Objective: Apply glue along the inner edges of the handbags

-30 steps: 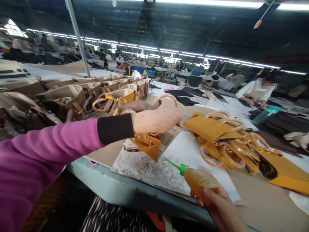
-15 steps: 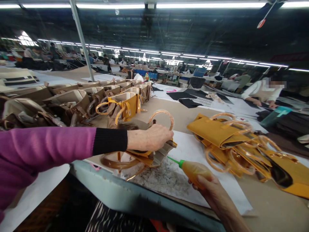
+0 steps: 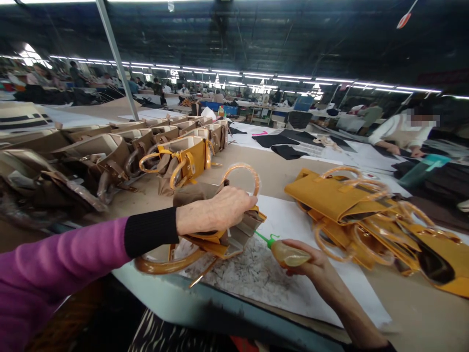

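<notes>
My left hand (image 3: 223, 208) is closed on the upper edge of a yellow and brown handbag (image 3: 238, 234), which lies tilted on a stained white sheet (image 3: 234, 281). One wrapped, rounded handle (image 3: 244, 168) of the bag stands up behind my fingers; another hangs out toward the table edge. In my right hand (image 3: 311, 259) is a soft squeeze bottle (image 3: 289, 254) of yellowish contents with a thin green nozzle. Its tip reaches the bag's right edge; whether it touches, I cannot tell. My left fingertips are partly hidden by the hand itself.
Several yellow bags (image 3: 330, 195) are piled at the right. Rows of brown bags (image 3: 98, 156) stand at the left, with a finished-looking yellow bag (image 3: 192, 161) at their near end. A metal pole (image 3: 117, 58) rises behind them. Across the table a person (image 3: 403, 132) works beside dark pieces.
My left hand and the handbag have shifted slightly left in view. The squeeze bottle has turned in my right hand, and its nozzle stays by the bag's edge. The view has tilted a little downward.
</notes>
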Motion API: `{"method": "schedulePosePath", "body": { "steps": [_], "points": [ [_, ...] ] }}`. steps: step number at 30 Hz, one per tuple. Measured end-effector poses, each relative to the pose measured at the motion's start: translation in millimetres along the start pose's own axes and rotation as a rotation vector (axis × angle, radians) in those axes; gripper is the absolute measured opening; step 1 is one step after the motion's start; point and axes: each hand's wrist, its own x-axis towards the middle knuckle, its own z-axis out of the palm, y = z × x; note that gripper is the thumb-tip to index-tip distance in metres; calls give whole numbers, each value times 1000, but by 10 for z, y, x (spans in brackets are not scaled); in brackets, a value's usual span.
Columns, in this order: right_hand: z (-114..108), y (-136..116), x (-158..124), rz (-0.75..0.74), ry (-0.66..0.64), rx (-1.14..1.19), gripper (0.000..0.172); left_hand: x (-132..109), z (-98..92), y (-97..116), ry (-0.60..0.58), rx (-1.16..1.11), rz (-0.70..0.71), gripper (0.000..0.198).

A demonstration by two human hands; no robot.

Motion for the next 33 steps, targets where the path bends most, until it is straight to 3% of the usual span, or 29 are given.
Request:
{"method": "schedulePosePath", "body": {
  "steps": [13,19,25,29,33],
  "points": [
    [32,49,80,18,-52,-28,37,-142,-48,53,-96,-23,-19,19],
    [32,86,7,77,-56,14,37,-198,44,39,-22,-34,27,16],
    [75,128,-88,118,-62,70,39,-251,73,57,-36,-26,16,14],
    [98,160,-88,119,-51,111,42,-296,148,49,39,-31,50,12],
    [99,167,-40,81,-23,133,40,-305,150,66,-10,-25,18,11]
  ]
}}
